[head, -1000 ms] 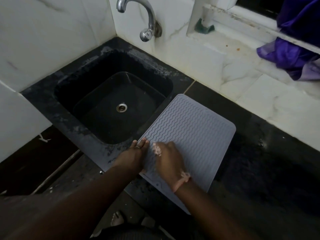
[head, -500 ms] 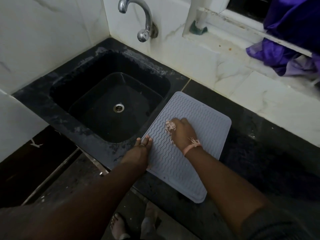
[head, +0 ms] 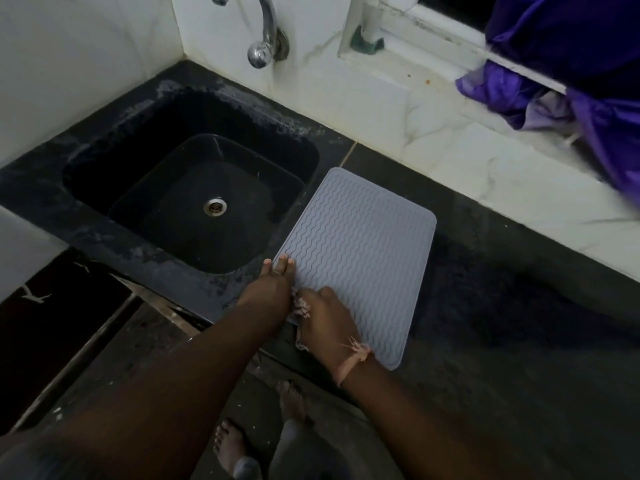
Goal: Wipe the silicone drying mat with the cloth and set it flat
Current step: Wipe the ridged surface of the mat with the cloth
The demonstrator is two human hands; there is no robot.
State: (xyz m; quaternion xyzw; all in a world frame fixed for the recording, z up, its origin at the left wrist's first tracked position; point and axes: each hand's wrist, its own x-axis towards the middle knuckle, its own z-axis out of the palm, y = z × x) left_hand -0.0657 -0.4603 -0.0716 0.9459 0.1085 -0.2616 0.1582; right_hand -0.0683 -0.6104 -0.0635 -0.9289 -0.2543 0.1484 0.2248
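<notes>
- The mat [head: 360, 261] is grey with a wavy ribbed pattern and lies flat on the dark counter [head: 502, 341], just right of the sink [head: 194, 199], with its long edge running along the sink's rim.
- The mat's near left corner is hidden under the two hands; its near right corner reaches close to the counter's front edge.
- The left hand [head: 272, 289] rests on the mat's left edge with straight fingers laid side by side, the fingertips pressing flat on the ribbed surface. A ring shows on one finger.
- The right hand [head: 327, 315] sits on the near part of the mat, just beside the left hand, with fingers curled round a bunched cloth [head: 302, 308].
- The cloth is pale with a small pattern; a little of it pokes out between the two hands and a bit hangs below the right hand over the counter's edge.
- The two hands are close together, nearly touching; whether they do touch is not clear.
- A pale thread band [head: 353, 358] is tied round the right wrist.
- A metal tap [head: 265, 39] juts from the white tiled wall above the sink, and the sink's drain [head: 215, 206] is visible in the dark basin.
- Purple fabric [head: 568, 74] hangs at the window ledge at the upper right.
- Bare feet [head: 228, 445] stand on the floor below the counter.
</notes>
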